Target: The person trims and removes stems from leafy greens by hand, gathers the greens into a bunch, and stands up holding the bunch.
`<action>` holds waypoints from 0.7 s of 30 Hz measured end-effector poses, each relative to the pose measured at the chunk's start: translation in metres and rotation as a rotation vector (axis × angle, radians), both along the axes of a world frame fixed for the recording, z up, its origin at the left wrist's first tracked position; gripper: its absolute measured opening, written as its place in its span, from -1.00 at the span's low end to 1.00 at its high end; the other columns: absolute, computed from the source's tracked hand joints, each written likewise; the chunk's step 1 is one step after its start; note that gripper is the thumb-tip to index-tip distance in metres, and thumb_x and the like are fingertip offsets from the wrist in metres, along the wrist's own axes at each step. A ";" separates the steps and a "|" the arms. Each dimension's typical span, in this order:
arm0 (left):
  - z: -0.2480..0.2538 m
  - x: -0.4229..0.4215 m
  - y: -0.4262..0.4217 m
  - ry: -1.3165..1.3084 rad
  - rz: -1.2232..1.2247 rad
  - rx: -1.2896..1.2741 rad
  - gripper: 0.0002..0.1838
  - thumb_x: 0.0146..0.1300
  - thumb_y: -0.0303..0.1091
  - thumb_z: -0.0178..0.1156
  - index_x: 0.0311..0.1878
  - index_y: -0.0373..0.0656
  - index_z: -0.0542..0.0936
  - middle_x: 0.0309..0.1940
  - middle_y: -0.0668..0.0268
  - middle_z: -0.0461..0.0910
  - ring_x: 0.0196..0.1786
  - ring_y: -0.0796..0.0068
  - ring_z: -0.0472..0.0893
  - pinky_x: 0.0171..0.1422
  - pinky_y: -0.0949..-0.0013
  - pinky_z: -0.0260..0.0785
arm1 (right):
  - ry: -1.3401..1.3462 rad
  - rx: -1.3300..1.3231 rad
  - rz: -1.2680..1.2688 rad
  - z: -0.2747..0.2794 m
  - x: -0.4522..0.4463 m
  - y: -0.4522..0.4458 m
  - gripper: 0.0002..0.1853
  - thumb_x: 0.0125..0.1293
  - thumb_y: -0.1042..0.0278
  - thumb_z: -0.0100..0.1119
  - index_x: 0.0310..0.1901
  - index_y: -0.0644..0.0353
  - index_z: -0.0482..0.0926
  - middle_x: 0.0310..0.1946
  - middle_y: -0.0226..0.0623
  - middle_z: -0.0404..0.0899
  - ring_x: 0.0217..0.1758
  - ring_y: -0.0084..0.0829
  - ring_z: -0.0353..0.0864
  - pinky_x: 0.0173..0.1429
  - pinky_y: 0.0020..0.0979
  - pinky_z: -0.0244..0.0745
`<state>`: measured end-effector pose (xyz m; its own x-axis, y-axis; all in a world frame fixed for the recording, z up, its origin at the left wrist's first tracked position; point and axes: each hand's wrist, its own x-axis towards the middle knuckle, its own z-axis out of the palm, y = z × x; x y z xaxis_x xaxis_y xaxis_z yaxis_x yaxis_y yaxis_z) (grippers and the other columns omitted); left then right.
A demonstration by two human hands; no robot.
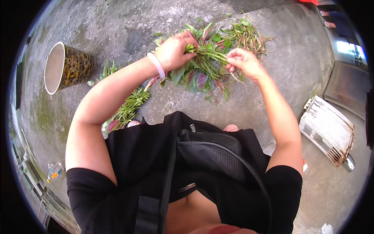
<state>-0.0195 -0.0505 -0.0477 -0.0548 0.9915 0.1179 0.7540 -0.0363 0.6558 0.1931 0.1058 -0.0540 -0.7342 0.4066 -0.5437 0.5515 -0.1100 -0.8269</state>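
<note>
My left hand (177, 50), with a pale bangle at the wrist, is closed round the leafy end of a small bunch of amaranth greens (212, 54). At the stem end, the fingers of my right hand (243, 64) pinch the stems, and a thin pale root dangles below them. Beneath both hands lies a loose pile of green and purple-red amaranth (198, 78) on the concrete. A heap of roots and trimmed stems (249, 37) sits just beyond my right hand. Under my left forearm, another pile of amaranth (130, 103) lies with its stems together.
A patterned bin (80, 66) lies tipped on its side at the left. To the right are a rusty white metal casing (327, 128) and a grey panel (346, 87). A clear plastic item with orange parts (55, 171) rests at lower left. Pink shoes (230, 128) show below me.
</note>
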 end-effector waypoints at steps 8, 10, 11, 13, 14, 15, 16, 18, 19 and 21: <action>0.005 0.014 0.011 -0.101 -0.056 0.260 -0.69 0.00 -0.54 0.19 -0.12 -0.13 0.56 -0.13 0.24 0.50 -0.03 0.20 0.52 0.05 0.24 0.39 | 0.105 0.192 0.152 0.023 -0.010 -0.003 -0.87 0.26 0.39 0.11 -0.21 0.22 0.46 -0.41 -0.47 0.50 -0.39 -0.67 0.48 -0.32 -0.61 0.39; 0.008 0.016 0.013 -0.082 -0.103 0.295 -0.65 -0.03 -0.59 0.16 -0.10 -0.16 0.55 -0.11 0.22 0.50 -0.02 0.17 0.51 0.07 0.23 0.39 | 0.193 0.158 0.152 0.027 -0.014 -0.008 -0.86 0.26 0.39 0.10 -0.20 0.23 0.46 -0.39 -0.46 0.51 -0.37 -0.66 0.49 -0.29 -0.60 0.41; 0.009 0.016 0.012 -0.101 -0.128 0.220 -0.61 -0.08 -0.63 0.11 -0.09 -0.17 0.54 -0.12 0.20 0.51 -0.03 0.14 0.51 0.05 0.25 0.39 | 0.194 0.149 0.168 0.027 -0.015 -0.008 -0.86 0.26 0.40 0.10 -0.20 0.24 0.46 -0.37 -0.43 0.52 -0.35 -0.64 0.50 -0.25 -0.59 0.42; 0.014 0.017 0.009 -0.057 -0.120 0.089 -0.61 -0.10 -0.62 0.10 -0.10 -0.18 0.54 -0.15 0.18 0.51 -0.05 0.13 0.52 0.04 0.25 0.39 | 0.205 0.130 0.181 0.029 -0.017 -0.010 -0.86 0.26 0.40 0.10 -0.20 0.25 0.46 -0.39 -0.43 0.52 -0.34 -0.64 0.50 -0.24 -0.58 0.43; 0.016 0.018 0.009 -0.036 -0.118 0.024 -0.61 -0.11 -0.62 0.09 -0.11 -0.18 0.54 -0.17 0.18 0.52 -0.06 0.13 0.52 0.04 0.26 0.39 | 0.210 0.122 0.186 0.030 -0.017 -0.011 -0.87 0.26 0.40 0.10 -0.21 0.26 0.47 -0.39 -0.43 0.52 -0.34 -0.64 0.50 -0.24 -0.58 0.44; 0.012 0.017 0.010 -0.004 -0.137 0.039 -0.62 -0.12 -0.57 0.13 -0.13 -0.17 0.55 -0.21 0.18 0.53 -0.12 0.15 0.54 -0.02 0.25 0.41 | 0.210 0.133 0.172 0.030 -0.018 -0.012 -0.87 0.26 0.40 0.10 -0.22 0.25 0.47 -0.41 -0.41 0.54 -0.36 -0.63 0.50 -0.26 -0.57 0.43; 0.014 0.016 0.009 0.033 -0.137 0.042 -0.63 -0.12 -0.55 0.13 -0.13 -0.16 0.55 -0.22 0.18 0.53 -0.15 0.14 0.55 -0.05 0.24 0.42 | 0.209 0.142 0.157 0.029 -0.019 -0.015 -0.88 0.25 0.40 0.10 -0.24 0.25 0.48 -0.44 -0.40 0.55 -0.39 -0.62 0.50 -0.28 -0.55 0.43; 0.025 0.018 0.006 0.104 -0.135 0.047 -0.63 -0.11 -0.52 0.14 -0.12 -0.15 0.55 -0.24 0.19 0.53 -0.21 0.13 0.56 -0.10 0.21 0.43 | 0.159 0.280 0.183 0.031 -0.021 -0.021 -0.88 0.24 0.39 0.09 -0.25 0.25 0.49 -0.46 -0.36 0.57 -0.42 -0.60 0.50 -0.30 -0.52 0.42; 0.023 0.018 0.007 0.135 -0.093 0.048 -0.67 -0.07 -0.49 0.15 -0.14 -0.15 0.56 -0.27 0.19 0.53 -0.24 0.16 0.57 -0.13 0.22 0.43 | 0.110 0.409 0.225 0.036 -0.023 -0.026 -0.87 0.24 0.38 0.09 -0.25 0.25 0.48 -0.47 -0.34 0.57 -0.43 -0.59 0.51 -0.31 -0.50 0.42; 0.017 0.018 0.012 0.197 -0.004 0.048 -0.74 -0.01 -0.43 0.16 -0.17 -0.15 0.58 -0.35 0.19 0.54 -0.31 0.20 0.58 -0.20 0.24 0.44 | 0.057 0.585 0.307 0.039 -0.030 -0.033 -0.89 0.27 0.42 0.06 -0.24 0.26 0.43 -0.43 -0.41 0.51 -0.40 -0.62 0.47 -0.32 -0.56 0.36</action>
<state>-0.0015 -0.0382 -0.0305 -0.0219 0.9847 0.1731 0.8674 -0.0673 0.4930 0.1636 0.0732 -0.0147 -0.8849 0.3904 -0.2541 0.4399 0.5211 -0.7314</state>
